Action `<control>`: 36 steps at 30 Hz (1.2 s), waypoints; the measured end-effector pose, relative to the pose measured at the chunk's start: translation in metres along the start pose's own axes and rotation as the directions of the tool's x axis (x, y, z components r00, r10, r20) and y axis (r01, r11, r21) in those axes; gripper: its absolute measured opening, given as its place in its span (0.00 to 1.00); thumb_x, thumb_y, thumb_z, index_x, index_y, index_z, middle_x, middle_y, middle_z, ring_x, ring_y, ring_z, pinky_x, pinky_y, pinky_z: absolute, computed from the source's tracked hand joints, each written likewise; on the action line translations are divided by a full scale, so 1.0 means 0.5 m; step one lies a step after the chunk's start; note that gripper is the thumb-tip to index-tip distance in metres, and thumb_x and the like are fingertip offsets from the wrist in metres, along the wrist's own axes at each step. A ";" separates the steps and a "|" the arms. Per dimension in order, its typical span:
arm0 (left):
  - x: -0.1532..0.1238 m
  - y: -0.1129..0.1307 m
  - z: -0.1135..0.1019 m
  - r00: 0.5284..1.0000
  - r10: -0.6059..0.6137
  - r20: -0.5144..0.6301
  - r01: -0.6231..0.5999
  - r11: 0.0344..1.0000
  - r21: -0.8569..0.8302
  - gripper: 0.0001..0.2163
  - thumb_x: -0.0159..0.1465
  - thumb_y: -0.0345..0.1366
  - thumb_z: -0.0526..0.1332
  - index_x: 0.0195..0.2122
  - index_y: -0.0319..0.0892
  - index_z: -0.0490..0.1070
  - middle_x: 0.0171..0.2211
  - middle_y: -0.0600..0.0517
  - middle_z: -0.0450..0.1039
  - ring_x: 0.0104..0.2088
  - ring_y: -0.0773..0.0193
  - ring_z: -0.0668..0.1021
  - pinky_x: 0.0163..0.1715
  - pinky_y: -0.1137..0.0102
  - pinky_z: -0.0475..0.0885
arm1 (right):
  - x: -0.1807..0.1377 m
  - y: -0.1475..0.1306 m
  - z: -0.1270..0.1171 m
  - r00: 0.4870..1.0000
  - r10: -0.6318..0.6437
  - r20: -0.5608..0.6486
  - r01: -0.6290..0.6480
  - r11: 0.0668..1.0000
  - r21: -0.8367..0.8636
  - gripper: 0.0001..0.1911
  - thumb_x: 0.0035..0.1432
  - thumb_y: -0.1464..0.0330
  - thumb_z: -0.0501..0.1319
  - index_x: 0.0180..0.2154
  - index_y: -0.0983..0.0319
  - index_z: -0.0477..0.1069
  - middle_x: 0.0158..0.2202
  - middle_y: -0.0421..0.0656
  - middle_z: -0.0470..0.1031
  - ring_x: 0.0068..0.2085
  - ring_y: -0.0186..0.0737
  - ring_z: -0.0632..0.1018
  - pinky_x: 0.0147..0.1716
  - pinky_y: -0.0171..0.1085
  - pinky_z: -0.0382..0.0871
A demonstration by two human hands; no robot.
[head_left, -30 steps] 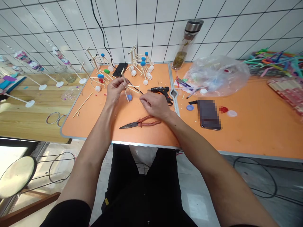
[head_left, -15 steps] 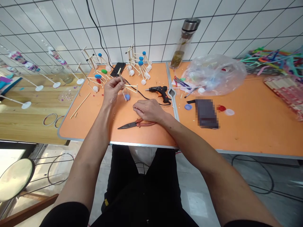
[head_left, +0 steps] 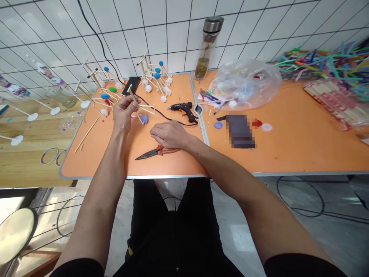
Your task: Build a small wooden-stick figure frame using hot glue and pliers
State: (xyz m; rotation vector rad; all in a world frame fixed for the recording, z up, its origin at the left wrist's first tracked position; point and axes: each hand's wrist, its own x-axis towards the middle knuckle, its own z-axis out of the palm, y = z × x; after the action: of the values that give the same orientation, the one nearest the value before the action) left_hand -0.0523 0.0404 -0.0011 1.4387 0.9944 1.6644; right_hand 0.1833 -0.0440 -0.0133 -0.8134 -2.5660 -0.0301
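Pinched in the fingers of my left hand (head_left: 124,111) is a small wooden stick frame (head_left: 147,110), with a blue bottle cap (head_left: 144,119) at its lower end. My right hand (head_left: 170,133) rests on the table with its fingers curled; whether anything is inside them is hidden. Just below that hand lie long-nose pliers (head_left: 152,152) with red handles. A black glue gun (head_left: 183,109) lies on its side beyond my right hand. Behind my left hand stand several similar stick frames (head_left: 96,88) with coloured and white caps.
A glass tea bottle (head_left: 203,57) stands by the tiled wall, beside a clear plastic bag (head_left: 248,86). A pixelated dark object (head_left: 240,130) and loose caps lie on the right. Loose sticks (head_left: 86,134) lie at the left. Colourful pipe cleaners (head_left: 319,63) are heaped far right.
The camera view has turned to the right, so everything appears shifted left. Both hands keep about the same place on the table, and my left hand still holds the stick frame.
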 end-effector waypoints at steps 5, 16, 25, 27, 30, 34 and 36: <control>0.001 0.001 0.000 1.000 -0.010 -0.015 0.010 1.000 0.010 0.22 0.48 0.56 0.84 0.36 0.48 0.85 0.36 0.51 0.85 0.32 0.66 0.81 0.30 0.73 0.75 | 0.002 -0.004 -0.006 1.000 0.007 -0.004 -0.007 1.000 0.019 0.15 0.78 0.68 0.55 0.43 0.61 0.81 0.42 0.47 0.86 0.36 0.41 0.76 0.34 0.44 0.44; 0.008 -0.004 -0.009 1.000 0.000 0.019 0.000 1.000 -0.013 0.22 0.48 0.57 0.86 0.36 0.50 0.86 0.35 0.52 0.84 0.31 0.67 0.80 0.31 0.72 0.77 | 0.006 -0.006 -0.008 0.999 -0.019 0.029 0.018 0.999 0.030 0.14 0.77 0.70 0.54 0.43 0.61 0.80 0.41 0.46 0.85 0.36 0.41 0.75 0.34 0.44 0.45; 0.008 -0.004 -0.009 1.000 0.002 0.030 -0.002 1.000 0.015 0.23 0.49 0.58 0.84 0.36 0.49 0.85 0.35 0.51 0.84 0.29 0.67 0.77 0.30 0.70 0.74 | 0.006 -0.008 -0.008 1.000 -0.019 0.025 0.019 1.000 0.021 0.14 0.77 0.71 0.55 0.44 0.61 0.80 0.42 0.47 0.85 0.36 0.42 0.76 0.34 0.44 0.45; 0.008 -0.005 -0.010 0.999 0.002 0.032 -0.002 1.000 0.017 0.23 0.50 0.57 0.84 0.37 0.48 0.84 0.35 0.50 0.83 0.30 0.67 0.77 0.30 0.70 0.74 | 0.006 -0.008 -0.007 1.000 -0.015 0.018 0.014 1.000 0.018 0.14 0.77 0.71 0.55 0.44 0.61 0.81 0.42 0.47 0.85 0.36 0.42 0.76 0.34 0.44 0.45; 0.007 -0.006 -0.010 1.000 0.010 0.024 -0.010 1.000 0.006 0.23 0.50 0.56 0.84 0.37 0.47 0.83 0.35 0.51 0.83 0.31 0.67 0.79 0.31 0.71 0.74 | 0.004 -0.007 -0.004 1.000 -0.008 0.014 0.008 1.000 0.012 0.14 0.77 0.70 0.56 0.44 0.61 0.81 0.42 0.46 0.86 0.36 0.42 0.77 0.34 0.44 0.45; 0.003 -0.004 -0.008 1.000 -0.008 0.014 0.007 1.000 0.016 0.22 0.51 0.55 0.83 0.37 0.46 0.82 0.37 0.50 0.84 0.33 0.65 0.81 0.31 0.71 0.74 | 0.003 -0.006 -0.001 1.000 -0.014 0.005 0.014 1.000 0.009 0.13 0.77 0.69 0.57 0.43 0.61 0.81 0.42 0.46 0.86 0.36 0.42 0.77 0.34 0.44 0.44; 0.001 -0.003 -0.007 1.000 -0.009 0.007 0.009 1.000 0.021 0.22 0.51 0.55 0.83 0.36 0.46 0.82 0.37 0.49 0.84 0.33 0.65 0.81 0.31 0.71 0.73 | 0.003 -0.006 -0.001 1.000 -0.016 0.004 0.016 1.000 0.011 0.13 0.76 0.69 0.57 0.43 0.61 0.81 0.42 0.46 0.86 0.36 0.42 0.76 0.34 0.44 0.44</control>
State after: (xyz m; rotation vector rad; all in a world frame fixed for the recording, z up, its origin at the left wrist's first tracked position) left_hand -0.0559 0.0414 -0.0024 1.4506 1.0165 1.6459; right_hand 0.1807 -0.0458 -0.0118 -0.7897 -2.5743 -0.0193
